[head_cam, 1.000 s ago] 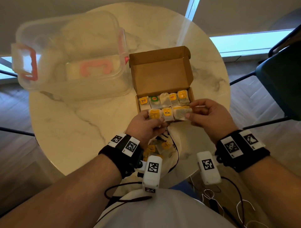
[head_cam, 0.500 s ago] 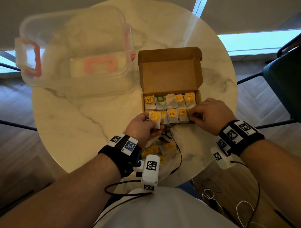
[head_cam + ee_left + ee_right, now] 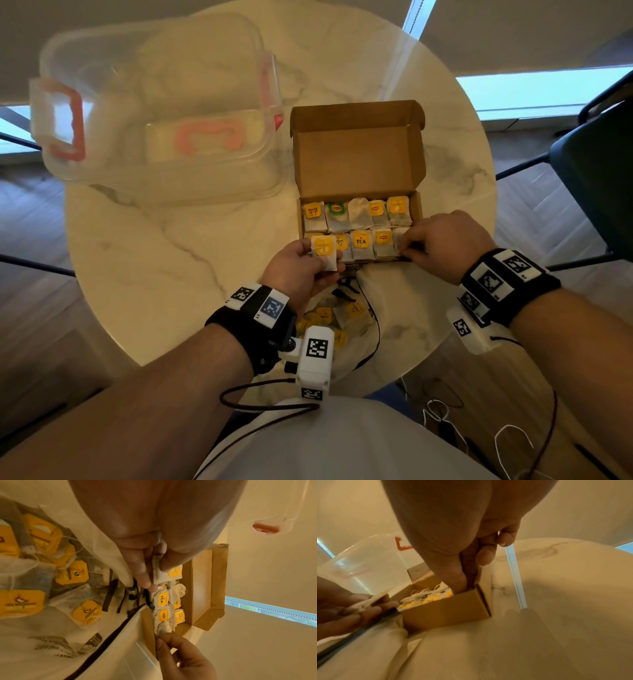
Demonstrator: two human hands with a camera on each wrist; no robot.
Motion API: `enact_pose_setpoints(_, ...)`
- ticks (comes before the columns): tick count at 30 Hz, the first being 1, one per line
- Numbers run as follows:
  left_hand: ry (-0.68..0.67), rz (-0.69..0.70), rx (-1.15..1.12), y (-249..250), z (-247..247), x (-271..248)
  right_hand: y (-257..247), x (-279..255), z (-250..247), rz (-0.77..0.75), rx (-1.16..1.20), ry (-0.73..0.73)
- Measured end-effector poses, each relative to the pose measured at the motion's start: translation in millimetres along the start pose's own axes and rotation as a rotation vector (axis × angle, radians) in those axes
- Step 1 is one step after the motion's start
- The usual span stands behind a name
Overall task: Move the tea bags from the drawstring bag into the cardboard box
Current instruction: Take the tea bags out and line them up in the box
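Observation:
The open cardboard box [image 3: 359, 161] stands mid-table with two rows of tea bags [image 3: 361, 241] in it. My left hand [image 3: 308, 262] pinches a yellow-tagged tea bag [image 3: 323, 248] just over the box's near left corner; the left wrist view shows the same tea bag [image 3: 164, 573] between thumb and fingers. My right hand [image 3: 407, 245] has curled fingers pinching a pale tea bag [image 3: 397, 240] down into the near right corner, thumb [image 3: 462, 582] inside the box wall [image 3: 447, 612]. The white drawstring bag [image 3: 373, 284] lies open below the box with several tea bags [image 3: 72, 573] inside.
A clear plastic tub [image 3: 154, 113] with orange-pink latches stands at the back left of the round marble table [image 3: 154, 274]. A dark chair [image 3: 599, 178] is at the right. Cables [image 3: 445, 411] hang near my lap.
Both hands first held a row of tea bags in front of the box. The right hand has set its bags into the near row and stays at the right corner; the left keeps one bag.

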State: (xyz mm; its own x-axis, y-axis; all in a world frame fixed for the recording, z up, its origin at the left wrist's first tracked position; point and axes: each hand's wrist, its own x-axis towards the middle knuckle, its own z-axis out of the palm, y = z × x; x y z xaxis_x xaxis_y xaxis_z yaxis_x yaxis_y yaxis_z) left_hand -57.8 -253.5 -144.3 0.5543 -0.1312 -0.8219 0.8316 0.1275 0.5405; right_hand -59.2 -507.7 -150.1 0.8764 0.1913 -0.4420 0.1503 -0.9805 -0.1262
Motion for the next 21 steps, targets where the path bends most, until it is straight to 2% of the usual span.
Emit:
enact_pose_setpoints(9, -0.007, 0.033, 0.094, 0.3, 3.3, -3.3, -5.3, -8.2, 5.7, -0.021, 0.121, 0.042)
enact_pose_setpoints(11, -0.028, 0.069, 0.126, 2.8, 7.7, -4.7, -6.9, -11.3, -1.8, 0.009, 0.271, 0.127)
enact_pose_setpoints(13, -0.046, 0.110, 0.142, 5.1, 13.1, -4.6, -14.0, -15.3, -12.6, 0.069, 0.525, 0.189)
enact_pose_setpoints(17, -0.017, 0.152, 0.132, 8.4, 25.2, -0.5, -40.7, -16.1, -23.3, 0.108, 1.040, 0.186)
enact_pose_setpoints(21, -0.046, 0.147, 0.102, 11.9, 30.1, 2.1, -55.2, -8.6, -15.9, 0.130, 1.213, 0.187)
